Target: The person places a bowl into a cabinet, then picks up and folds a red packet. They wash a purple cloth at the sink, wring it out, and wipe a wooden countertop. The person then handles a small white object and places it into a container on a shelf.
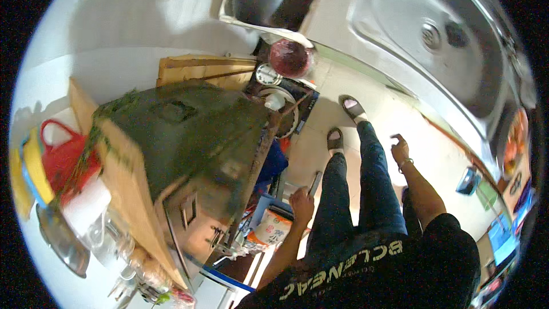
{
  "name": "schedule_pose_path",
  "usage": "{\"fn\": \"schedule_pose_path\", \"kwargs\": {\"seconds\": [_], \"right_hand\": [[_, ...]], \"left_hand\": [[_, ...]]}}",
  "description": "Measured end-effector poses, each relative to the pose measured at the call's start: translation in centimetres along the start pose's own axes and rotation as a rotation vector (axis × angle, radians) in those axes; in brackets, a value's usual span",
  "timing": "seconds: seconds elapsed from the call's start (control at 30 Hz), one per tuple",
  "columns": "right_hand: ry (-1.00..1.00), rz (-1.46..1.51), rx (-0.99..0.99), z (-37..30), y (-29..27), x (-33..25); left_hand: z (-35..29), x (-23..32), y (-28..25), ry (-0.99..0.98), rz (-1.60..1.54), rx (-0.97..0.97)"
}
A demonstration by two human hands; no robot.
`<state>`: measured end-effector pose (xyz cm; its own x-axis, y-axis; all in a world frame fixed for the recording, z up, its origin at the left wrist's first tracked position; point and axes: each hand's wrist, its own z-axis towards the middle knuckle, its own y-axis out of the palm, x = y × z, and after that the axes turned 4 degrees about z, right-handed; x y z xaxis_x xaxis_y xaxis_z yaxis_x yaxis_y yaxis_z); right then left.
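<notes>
My left hand (301, 205) is closed beside my left thigh, around a narrow grey bar-like thing (315, 183) that points up from the fist; its kind does not show clearly. My right hand (400, 150) hangs over the pale floor, to the right of my legs. Its fingers are loosely bent and apart, with nothing between them, and a bracelet (405, 163) circles the wrist. Nearest to my left hand is an orange and white packet (271, 230) beside a dark green worktop (194, 131).
A steel sink (394, 17) fills the upper right. Ahead stand a red bowl (290, 58), a round white dial (268, 74) and a rectangular metal basin (266, 3). Left of the green worktop runs a wooden shelf (134, 194), with a red bag (63, 157) beyond it.
</notes>
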<state>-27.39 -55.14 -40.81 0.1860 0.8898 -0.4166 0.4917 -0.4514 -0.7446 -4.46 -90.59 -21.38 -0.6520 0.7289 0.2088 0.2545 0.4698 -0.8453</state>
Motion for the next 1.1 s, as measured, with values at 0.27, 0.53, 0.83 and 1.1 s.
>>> {"fn": "schedule_pose_path", "kwargs": {"seconds": [0.27, 0.53, 0.83, 1.1], "right_hand": [[0.909, 1.113, -0.090, -23.4, -2.3, 14.9], [0.908, 1.572, 0.112, -36.7, 3.1, 15.2], [0.993, 1.128, 0.366, -46.0, 2.9, 10.6], [1.229, 1.690, 0.758, -55.6, 3.1, 15.5]], "left_hand": [[1.5, -7.0, -4.4, 0.045, 0.171, -0.363], [7.6, -4.8, -10.3, 0.280, 0.343, -0.528], [9.9, 10.5, -10.0, 0.690, 0.133, -0.642], [7.9, 29.4, 3.3, 0.804, 0.605, -0.542]]}}
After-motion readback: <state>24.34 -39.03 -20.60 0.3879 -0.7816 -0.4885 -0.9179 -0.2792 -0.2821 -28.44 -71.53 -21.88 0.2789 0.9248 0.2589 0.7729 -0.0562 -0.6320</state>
